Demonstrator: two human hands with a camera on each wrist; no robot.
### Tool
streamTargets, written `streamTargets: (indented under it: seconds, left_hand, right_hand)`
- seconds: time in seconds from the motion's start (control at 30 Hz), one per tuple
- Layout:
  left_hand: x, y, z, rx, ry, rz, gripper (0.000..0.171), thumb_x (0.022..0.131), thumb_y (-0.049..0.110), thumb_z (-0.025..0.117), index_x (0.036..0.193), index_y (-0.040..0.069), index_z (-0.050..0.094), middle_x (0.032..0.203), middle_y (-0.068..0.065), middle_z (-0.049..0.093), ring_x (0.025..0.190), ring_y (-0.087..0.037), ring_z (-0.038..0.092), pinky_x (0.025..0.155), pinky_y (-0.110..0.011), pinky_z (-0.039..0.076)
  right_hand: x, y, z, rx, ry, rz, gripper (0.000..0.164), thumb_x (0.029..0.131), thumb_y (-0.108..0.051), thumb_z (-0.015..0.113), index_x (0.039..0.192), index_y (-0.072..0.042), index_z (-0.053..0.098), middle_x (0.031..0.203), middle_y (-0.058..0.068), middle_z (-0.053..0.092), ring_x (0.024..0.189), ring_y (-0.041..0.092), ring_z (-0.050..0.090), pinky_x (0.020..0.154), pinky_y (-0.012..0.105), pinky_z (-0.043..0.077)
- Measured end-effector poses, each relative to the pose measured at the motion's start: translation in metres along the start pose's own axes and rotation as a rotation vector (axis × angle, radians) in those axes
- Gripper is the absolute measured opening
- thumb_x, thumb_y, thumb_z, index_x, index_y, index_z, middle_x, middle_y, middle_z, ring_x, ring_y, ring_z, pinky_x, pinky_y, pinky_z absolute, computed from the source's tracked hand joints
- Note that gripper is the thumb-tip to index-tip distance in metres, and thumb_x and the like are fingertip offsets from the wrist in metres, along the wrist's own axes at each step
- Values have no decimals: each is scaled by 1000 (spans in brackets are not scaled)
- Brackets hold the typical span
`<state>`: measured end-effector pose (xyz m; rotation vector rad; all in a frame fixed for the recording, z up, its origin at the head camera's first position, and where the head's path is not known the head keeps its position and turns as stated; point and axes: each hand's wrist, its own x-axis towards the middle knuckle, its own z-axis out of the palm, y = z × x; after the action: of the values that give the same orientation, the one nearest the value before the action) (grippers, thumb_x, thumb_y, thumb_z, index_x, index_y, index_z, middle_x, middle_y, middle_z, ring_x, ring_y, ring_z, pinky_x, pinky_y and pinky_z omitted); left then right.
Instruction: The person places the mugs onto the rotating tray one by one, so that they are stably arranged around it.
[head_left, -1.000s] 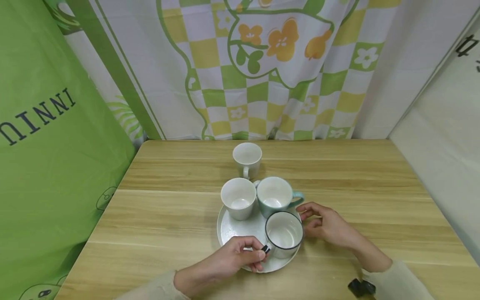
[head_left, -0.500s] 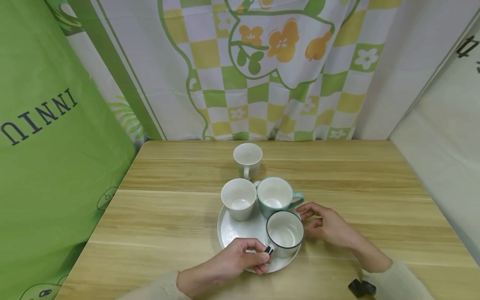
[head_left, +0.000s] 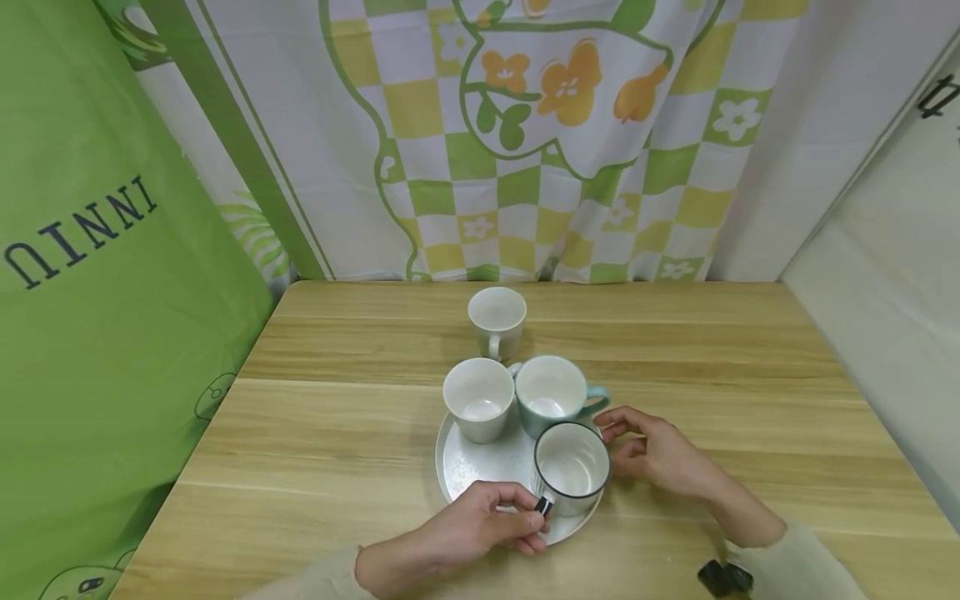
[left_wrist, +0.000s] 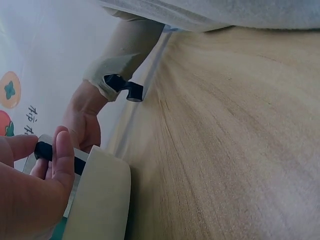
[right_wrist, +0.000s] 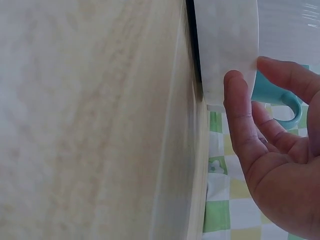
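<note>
**mugwatcher:** ok, big stuff first, what am I looking at?

**tabletop_tim:** Biggest thing is the printed curtain (head_left: 420,192) at the back, green and yellow checks. Then the wooden table (head_left: 337,417) running up to it, and on that a round white plate (head_left: 468,467).

**mugwatcher:** and the hands?

**tabletop_tim:** Left hand (head_left: 487,521) reaches in over the plate's near edge, forearm low, thumb and fingers drawn into a pinch. Right hand (head_left: 660,450) reaches in from the right, fingers loose and gently bent, not wrapped round anything. Right wrist cam puts its fingertips right at the plate's rim, but I can't tell if they're pressing.

**mugwatcher:** so what's lefty got?

**tabletop_tim:** The dark-rimmed mug (head_left: 572,467). It's upright at the plate's near right, between the two hands. Just behind it there's a teal mug (head_left: 551,396), handle out to the right, with a plain white cup (head_left: 480,408) left of that, both on the plate. Another white cup (head_left: 498,317) stands behind the plate, on the wood. Smallest bit: the black handle (head_left: 543,506), and that's exactly what the left hand's pinching.
</note>
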<state>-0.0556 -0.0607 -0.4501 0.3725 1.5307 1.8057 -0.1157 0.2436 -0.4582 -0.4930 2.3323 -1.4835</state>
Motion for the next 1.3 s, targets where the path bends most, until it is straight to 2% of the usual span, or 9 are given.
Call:
streamTargets:
  seconds: [0.2,0.5,0.7,0.83,1.03,1.3]
  left_hand:
    - [0,0,1,-6,-17,8,35,97,9,63,115,-19,55,116,-42,62,85,-8,72,82,-26,60]
    - [1,2,-5,95,-60,35,33,98,11,62,119,-15,60,117,-42,60,82,-4,70,79,-23,60]
    - [-2,4,-8,188,-24,33,29,95,10,67,116,-9,64,106,-38,65,77,-3,68,76,-19,58]
    - [-3,5,-11,204,0,22,28,91,7,70,116,-6,66,106,-33,68,79,-1,67,74,-16,55]
    - [-4,8,-17,280,-14,54,29,90,7,71,118,-3,67,110,-28,69,82,4,66,74,-12,51]
    - [-10,12,-28,369,-16,85,26,92,9,67,115,-2,68,105,-27,70,82,2,67,75,-14,53]
  right_hand:
    - [0,1,1,-10,4,0,53,86,-11,78,130,2,54,116,22,63,78,9,67,68,25,57]
    - [0,4,1,-36,10,17,52,85,-12,79,129,-1,54,115,22,63,76,10,68,67,25,57]
    - [0,3,1,-22,9,16,52,85,-12,79,129,1,54,115,21,63,78,11,68,68,25,57]
    - [-1,2,1,-16,8,7,53,85,-13,78,130,1,54,115,21,63,81,10,67,69,24,57]
    - [-1,1,1,-5,11,6,55,85,-12,79,132,1,53,115,21,63,79,10,67,68,24,56]
    - [-1,1,1,-9,3,-5,55,85,-10,78,132,2,53,115,22,63,77,9,67,68,24,57]
